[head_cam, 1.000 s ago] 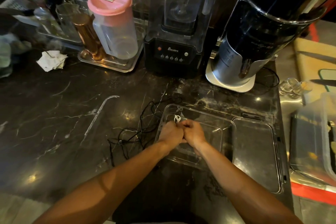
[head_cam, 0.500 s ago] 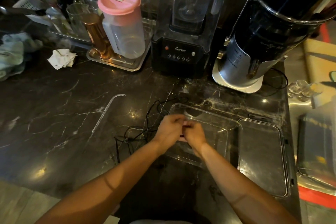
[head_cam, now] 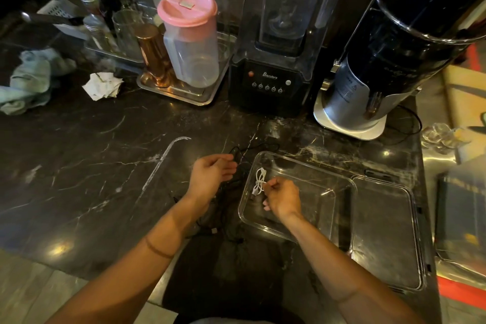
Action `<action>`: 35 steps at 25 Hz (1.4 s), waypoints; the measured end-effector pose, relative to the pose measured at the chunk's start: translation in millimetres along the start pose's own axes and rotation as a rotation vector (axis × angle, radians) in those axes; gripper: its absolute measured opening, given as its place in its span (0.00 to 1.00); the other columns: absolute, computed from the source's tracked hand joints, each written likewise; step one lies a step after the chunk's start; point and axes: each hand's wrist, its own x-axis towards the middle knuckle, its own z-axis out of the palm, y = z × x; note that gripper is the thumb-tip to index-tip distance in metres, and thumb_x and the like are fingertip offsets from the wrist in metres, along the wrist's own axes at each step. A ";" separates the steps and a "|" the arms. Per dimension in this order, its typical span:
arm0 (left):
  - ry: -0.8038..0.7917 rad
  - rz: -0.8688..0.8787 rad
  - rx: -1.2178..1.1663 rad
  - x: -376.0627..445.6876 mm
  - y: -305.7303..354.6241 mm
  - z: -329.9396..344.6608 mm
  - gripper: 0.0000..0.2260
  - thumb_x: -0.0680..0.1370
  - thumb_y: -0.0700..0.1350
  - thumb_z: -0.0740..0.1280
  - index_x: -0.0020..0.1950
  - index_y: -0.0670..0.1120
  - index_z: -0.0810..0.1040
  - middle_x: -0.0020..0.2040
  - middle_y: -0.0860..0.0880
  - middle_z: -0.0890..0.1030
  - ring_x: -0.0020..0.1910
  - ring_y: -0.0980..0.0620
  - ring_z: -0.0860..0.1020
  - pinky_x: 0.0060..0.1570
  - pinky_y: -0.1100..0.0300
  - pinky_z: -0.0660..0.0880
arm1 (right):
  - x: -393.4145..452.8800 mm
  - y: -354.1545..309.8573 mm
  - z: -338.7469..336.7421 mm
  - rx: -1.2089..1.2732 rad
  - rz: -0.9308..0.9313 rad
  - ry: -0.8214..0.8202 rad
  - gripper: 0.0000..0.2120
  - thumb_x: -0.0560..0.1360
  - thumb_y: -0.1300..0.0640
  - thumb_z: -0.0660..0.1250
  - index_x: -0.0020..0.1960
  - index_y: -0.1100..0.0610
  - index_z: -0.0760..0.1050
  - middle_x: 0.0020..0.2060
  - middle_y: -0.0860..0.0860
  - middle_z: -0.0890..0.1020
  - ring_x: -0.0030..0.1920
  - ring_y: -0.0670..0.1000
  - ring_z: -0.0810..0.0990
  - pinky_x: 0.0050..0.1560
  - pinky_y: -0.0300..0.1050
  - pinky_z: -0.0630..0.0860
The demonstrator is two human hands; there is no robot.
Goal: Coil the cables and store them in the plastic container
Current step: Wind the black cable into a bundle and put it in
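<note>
Bare counter (head_cam: 86, 166) lies open leftward; blender (head_cam: 271, 79) and grinder (head_cam: 368, 87) block behind.

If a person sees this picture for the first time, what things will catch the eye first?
Probably the pink-lidded pitcher on the tray at the back, the brightest thing there. Next, in the middle, the right hand pinches a small coiled white cable over the clear plastic container. The left hand is open above a tangle of black cables beside it.

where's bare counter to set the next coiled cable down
Bare counter lies left of the left hand, below the crumpled paper. Crowded: black cables beside the plastic container, and appliances along the back.
</note>
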 end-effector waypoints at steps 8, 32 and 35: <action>0.036 0.155 0.354 11.5 -33.6 -38.8 0.10 0.81 0.41 0.66 0.62 0.46 0.81 0.55 0.51 0.84 0.54 0.54 0.82 0.58 0.56 0.79 | -5.7 -3.7 -5.5 0.185 0.052 -0.158 0.06 0.81 0.63 0.69 0.57 0.59 0.75 0.43 0.57 0.83 0.27 0.46 0.81 0.31 0.45 0.83; -0.139 0.353 0.589 9.9 -61.2 -94.2 0.05 0.78 0.46 0.72 0.52 0.51 0.86 0.48 0.56 0.86 0.47 0.62 0.83 0.53 0.62 0.80 | -48.9 -103.0 37.4 -1.030 -0.787 -0.310 0.12 0.85 0.54 0.58 0.60 0.54 0.79 0.53 0.54 0.86 0.56 0.58 0.84 0.60 0.57 0.76; -0.116 0.290 0.534 8.6 -59.6 -92.4 0.04 0.78 0.46 0.72 0.49 0.51 0.86 0.45 0.55 0.86 0.45 0.62 0.83 0.52 0.62 0.80 | -43.4 -107.3 22.3 -0.944 -0.758 -0.282 0.11 0.85 0.52 0.59 0.58 0.53 0.79 0.47 0.52 0.84 0.49 0.56 0.84 0.51 0.54 0.79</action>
